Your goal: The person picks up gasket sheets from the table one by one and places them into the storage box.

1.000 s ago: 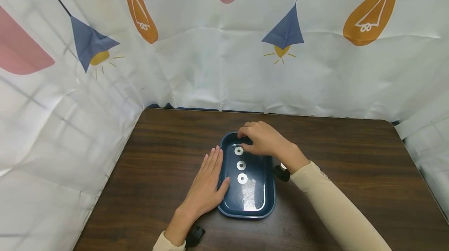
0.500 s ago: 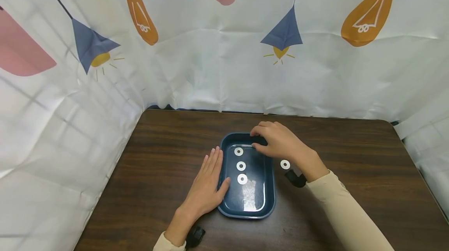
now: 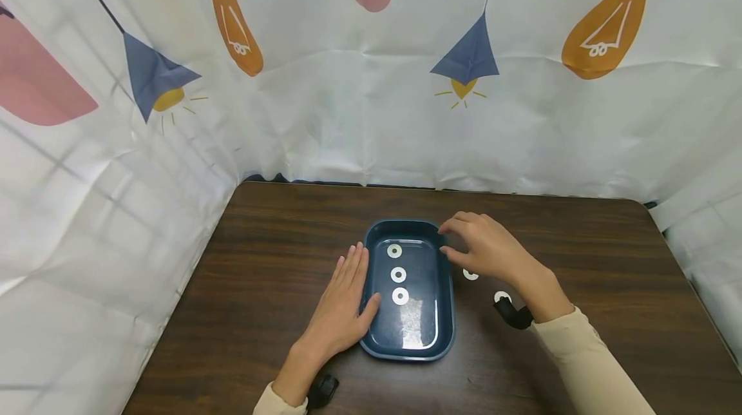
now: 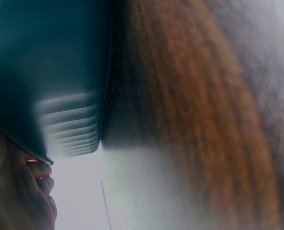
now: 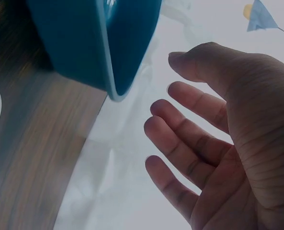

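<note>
A dark blue rectangular tray (image 3: pixel 414 337) lies on the wooden table, with three white flat rings, like washers, in a column inside it; the middle ring (image 3: pixel 398 274) is one of them. Along the tray's left side my left hand (image 3: pixel 339 312) rests with straight fingers, its thumb over the rim. My right hand (image 3: pixel 489 247) hovers at the tray's upper right rim, holding nothing, fingers relaxed and thumb apart. In the right wrist view its spread fingers (image 5: pixel 175 139) are beside the tray's wall (image 5: pixel 70 43). Two more white rings lie right of the tray, the nearer ring (image 3: pixel 471 275) partly hidden by the hand.
The other loose ring (image 3: pixel 502 297) sits beside the black wrist strap (image 3: pixel 513 315) on the right arm. The brown table (image 3: pixel 278 241) ends at a white curtain (image 3: pixel 319 112) with printed lamps behind and at the left.
My right hand has moved right, from over the tray's far end to its right rim. Two rings on the table have come into view. My left hand stays put.
</note>
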Tool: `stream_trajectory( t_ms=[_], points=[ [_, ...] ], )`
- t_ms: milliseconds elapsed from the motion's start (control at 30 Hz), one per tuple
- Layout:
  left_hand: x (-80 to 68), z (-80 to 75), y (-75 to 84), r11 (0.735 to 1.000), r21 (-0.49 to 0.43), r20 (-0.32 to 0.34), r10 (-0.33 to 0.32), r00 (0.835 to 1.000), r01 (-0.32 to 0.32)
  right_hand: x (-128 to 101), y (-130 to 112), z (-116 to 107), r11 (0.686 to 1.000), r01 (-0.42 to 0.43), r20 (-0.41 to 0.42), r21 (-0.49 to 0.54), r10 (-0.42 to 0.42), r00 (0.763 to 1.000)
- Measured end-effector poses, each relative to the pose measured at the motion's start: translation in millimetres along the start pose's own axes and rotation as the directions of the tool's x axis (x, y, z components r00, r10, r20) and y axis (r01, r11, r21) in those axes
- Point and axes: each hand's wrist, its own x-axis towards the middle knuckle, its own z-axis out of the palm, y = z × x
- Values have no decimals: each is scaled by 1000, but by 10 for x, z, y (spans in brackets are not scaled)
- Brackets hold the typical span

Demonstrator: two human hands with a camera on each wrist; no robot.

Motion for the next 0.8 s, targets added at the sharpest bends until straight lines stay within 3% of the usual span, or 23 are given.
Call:
stream_trajectory(
  t_ms=[300,633,800],
  points=[
    [6,13,0,1000,-2,-4,-3,1000,2,-211,83,2,997,-78,-6,3,78,997],
    [9,8,6,1000,-5,-8,0,1000,0,-407,168,20,995,-98,-32,2,98,995],
    [8,8,1,1000,-10,-11,7,1000,-7,-505,193,46,988,-156,-19,8,156,988]
  ],
)
